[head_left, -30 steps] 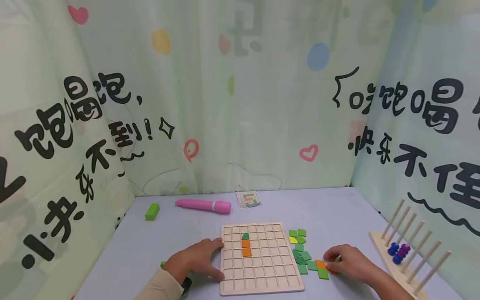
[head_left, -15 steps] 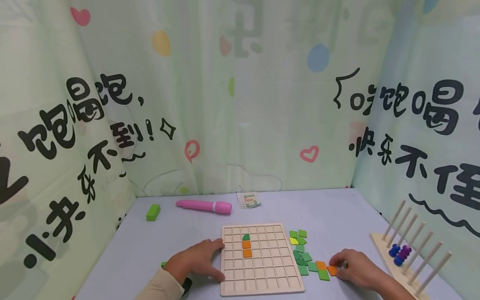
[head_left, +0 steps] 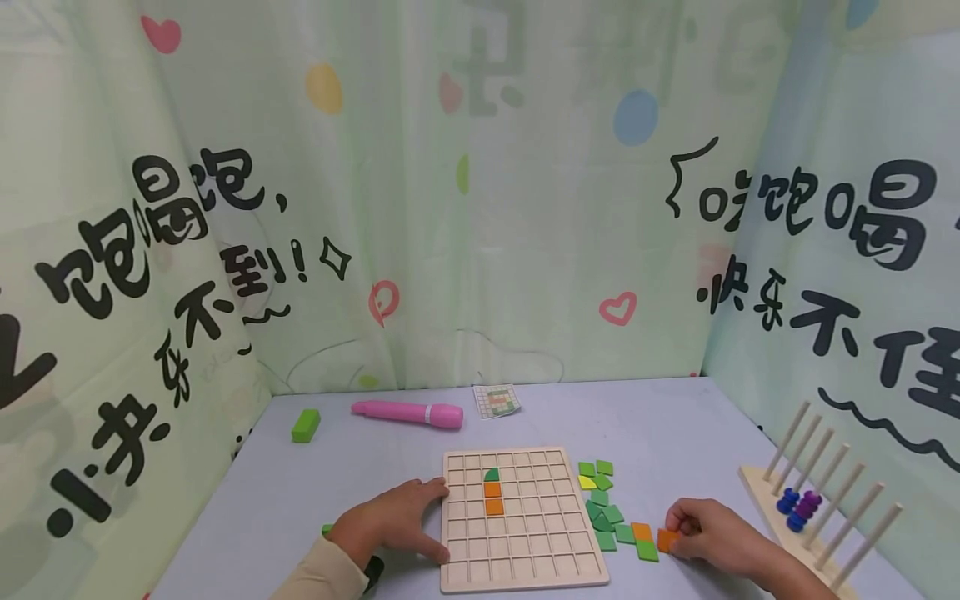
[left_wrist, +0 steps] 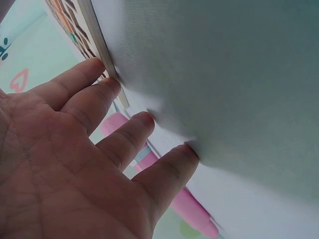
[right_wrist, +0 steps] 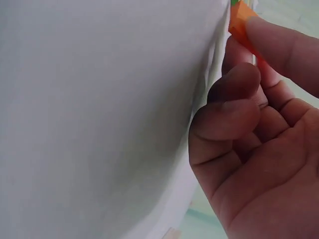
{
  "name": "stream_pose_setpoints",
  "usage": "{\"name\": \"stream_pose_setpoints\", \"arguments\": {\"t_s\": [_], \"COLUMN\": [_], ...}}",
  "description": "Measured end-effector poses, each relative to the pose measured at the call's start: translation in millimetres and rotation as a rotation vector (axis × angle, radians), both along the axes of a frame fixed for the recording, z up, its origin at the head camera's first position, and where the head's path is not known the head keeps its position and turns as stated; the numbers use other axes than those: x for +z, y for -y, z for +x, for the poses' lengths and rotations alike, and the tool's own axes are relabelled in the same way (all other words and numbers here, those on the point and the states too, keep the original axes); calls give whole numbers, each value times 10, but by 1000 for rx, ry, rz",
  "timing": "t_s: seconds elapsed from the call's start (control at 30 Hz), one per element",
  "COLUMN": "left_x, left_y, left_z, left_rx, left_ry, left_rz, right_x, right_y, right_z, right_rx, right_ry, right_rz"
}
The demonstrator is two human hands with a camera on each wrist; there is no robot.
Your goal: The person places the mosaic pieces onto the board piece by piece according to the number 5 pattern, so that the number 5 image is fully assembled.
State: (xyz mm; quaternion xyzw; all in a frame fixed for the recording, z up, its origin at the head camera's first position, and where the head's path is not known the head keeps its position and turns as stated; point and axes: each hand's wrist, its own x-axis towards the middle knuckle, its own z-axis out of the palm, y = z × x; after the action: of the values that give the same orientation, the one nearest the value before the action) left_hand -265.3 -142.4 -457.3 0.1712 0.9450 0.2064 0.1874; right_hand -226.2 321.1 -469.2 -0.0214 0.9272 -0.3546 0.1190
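A wooden grid board [head_left: 540,533] lies on the table, with two orange square tiles [head_left: 493,498] and a green rounded tile [head_left: 491,474] in one column. My left hand [head_left: 393,521] rests at the board's left edge, index finger and thumb touching it; the left wrist view shows the fingers [left_wrist: 132,132] spread and fairly straight. To the right of the board, my right hand [head_left: 712,533] pinches an orange tile [right_wrist: 241,22] between thumb and index finger, the other fingers curled. Beside it lie a loose orange tile [head_left: 641,531] and several green tiles [head_left: 602,518].
A wooden peg rack [head_left: 802,533] with blue and purple beads stands at right. Along the back lie a pink pen-shaped object [head_left: 408,413], a small pattern card [head_left: 497,401] and a green block [head_left: 306,425]. Printed curtains [head_left: 525,250] enclose the table.
My right hand has shifted slightly right, drawing the orange tile away from the neighbouring tiles; the tile now shows more between the fingertips. The left hand and board stay put.
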Motion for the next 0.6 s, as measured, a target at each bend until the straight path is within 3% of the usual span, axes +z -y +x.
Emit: {"name": "stream_pose_setpoints", "arguments": {"t_s": [0.23,0.6], "left_x": [14,-1], "left_y": [-2,-8], "left_z": [5,2], "left_rx": [-3,5], "left_ry": [-3,-2], "left_rz": [-5,-13], "right_x": [39,95], "right_y": [143,431], "right_z": [-61,-187], "right_rx": [-27,113], "right_ry": [35,32], "right_rz": [-59,-174]}}
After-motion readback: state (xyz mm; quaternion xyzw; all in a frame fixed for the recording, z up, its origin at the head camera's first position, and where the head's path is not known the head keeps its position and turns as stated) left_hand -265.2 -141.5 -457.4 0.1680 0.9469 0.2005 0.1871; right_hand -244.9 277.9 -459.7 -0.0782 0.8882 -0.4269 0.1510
